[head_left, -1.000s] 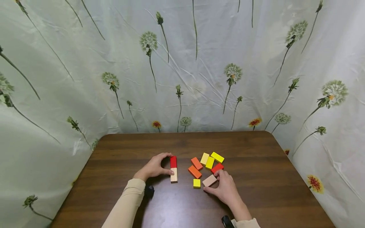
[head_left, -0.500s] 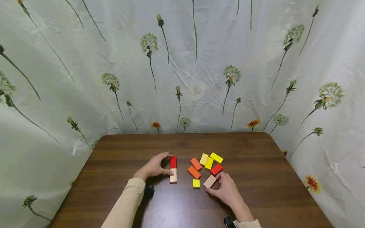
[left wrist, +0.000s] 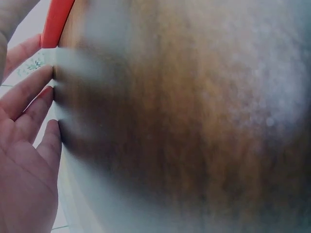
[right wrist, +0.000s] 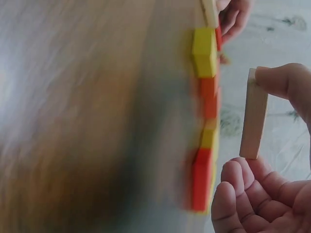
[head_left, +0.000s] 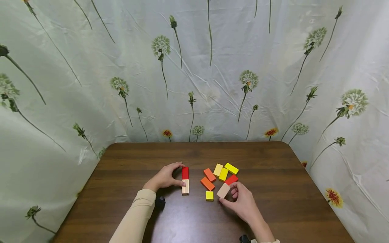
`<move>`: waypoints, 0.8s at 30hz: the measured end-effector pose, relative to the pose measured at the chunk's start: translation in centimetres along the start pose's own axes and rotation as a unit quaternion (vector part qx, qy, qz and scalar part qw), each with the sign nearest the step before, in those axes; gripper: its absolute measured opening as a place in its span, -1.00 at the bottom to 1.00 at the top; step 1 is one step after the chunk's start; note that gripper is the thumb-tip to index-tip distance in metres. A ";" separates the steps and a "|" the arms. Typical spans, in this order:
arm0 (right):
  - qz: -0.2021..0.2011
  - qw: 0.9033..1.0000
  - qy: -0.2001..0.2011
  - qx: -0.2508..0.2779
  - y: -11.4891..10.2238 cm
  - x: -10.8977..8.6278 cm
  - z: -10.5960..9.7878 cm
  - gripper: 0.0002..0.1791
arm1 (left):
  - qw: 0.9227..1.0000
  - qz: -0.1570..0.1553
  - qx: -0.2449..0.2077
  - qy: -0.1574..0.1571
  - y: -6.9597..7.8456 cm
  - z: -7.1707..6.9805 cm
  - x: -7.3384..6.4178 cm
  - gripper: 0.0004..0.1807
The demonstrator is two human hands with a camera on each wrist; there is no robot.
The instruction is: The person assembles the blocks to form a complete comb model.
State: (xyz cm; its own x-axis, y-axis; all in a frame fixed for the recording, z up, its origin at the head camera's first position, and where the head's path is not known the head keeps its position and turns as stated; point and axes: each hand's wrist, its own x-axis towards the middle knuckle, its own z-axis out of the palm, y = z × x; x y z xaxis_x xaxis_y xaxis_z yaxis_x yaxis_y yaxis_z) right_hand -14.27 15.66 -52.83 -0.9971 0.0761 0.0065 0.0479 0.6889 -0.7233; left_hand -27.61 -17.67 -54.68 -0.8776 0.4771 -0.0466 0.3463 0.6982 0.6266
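Observation:
My left hand (head_left: 165,176) lies at the left of a red wooden block (head_left: 185,173) and a plain striped block (head_left: 185,187), set end to end in a row. Its index fingertip touches the red block's far end; the thumb rests against the striped block. The left wrist view shows the other fingers (left wrist: 31,111) loosely extended near the tabletop. Over on the right, my right hand (head_left: 243,201) pinches a plain wooden block (right wrist: 253,119) by its two ends, between thumb and fingertip. The right wrist view has this block tilted and raised off the table.
Between the hands lie a small yellow block (head_left: 209,195) and two orange blocks (head_left: 208,184). Behind them are a pale yellow block (head_left: 217,170), two yellow blocks (head_left: 223,174) and a red block (head_left: 232,179). A flowered curtain (head_left: 194,74) hangs behind the brown table (head_left: 136,152).
The plain block in my right hand has turned to a steeper angle and come up off the table, now overlapping the right red block's near edge. My left hand has stayed in place.

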 end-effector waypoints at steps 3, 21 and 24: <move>-0.024 1.000 -0.005 0.016 -1.0 -0.3 0.2 -0.34 | 1.000 0.000 -0.002 0.000 0.0 0.0 0.0 -0.11; -0.135 0.987 -0.073 0.055 -3.1 -1.3 3.2 -0.43 | 1.000 0.000 0.001 0.004 -0.1 0.1 0.1 -0.11; -0.140 0.985 -0.091 0.051 -3.4 -1.2 3.5 -0.42 | 1.000 -0.001 0.000 0.004 -0.1 0.1 0.1 -0.11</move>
State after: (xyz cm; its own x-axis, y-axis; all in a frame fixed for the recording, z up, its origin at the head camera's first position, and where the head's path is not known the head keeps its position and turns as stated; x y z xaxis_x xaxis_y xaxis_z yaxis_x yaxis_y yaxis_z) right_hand -13.42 10.71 -52.81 -0.9652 -0.2425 0.0981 -0.2268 0.5886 -0.7759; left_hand -27.69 -17.59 -54.83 -0.8806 0.4720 -0.0415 0.3452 0.6991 0.6262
